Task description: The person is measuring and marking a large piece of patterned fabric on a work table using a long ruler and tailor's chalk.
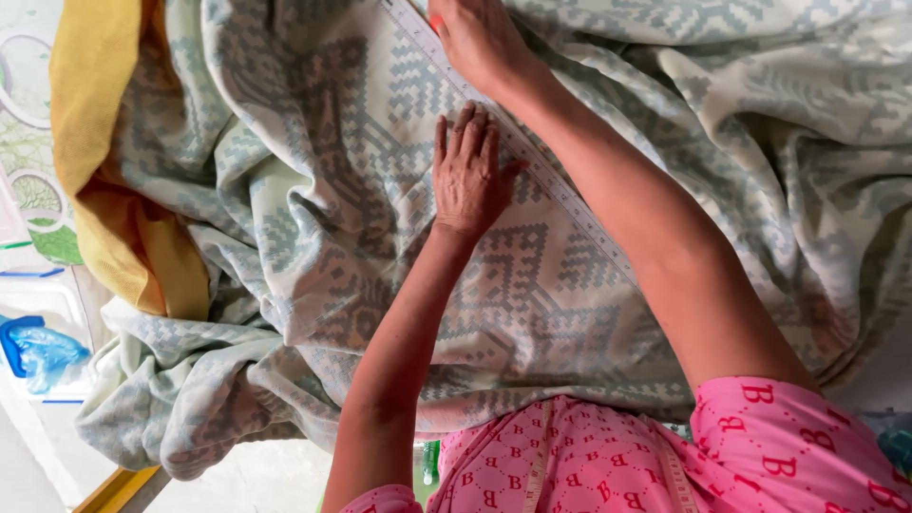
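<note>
While both hands work the cloth (589, 313), the ruler (532, 161) sets the geometry: its long axis runs diagonally from top centre down to the right, passing under the right forearm. Yellow fabric (104, 161) lies at far left, with a blue bag (38, 351) in a white bin below it. Left hand (468, 171) lies flat, fingers spread and extended, palm down on the cloth, thumb touching the ruler's near edge; it holds nothing. Right hand (480, 43) sits farther up the ruler, pressing on it; a red object (435, 21) peeks at its edge, grip unclear. Cloth is rumpled, patterned grey-green on cream, covering the counter.
</note>
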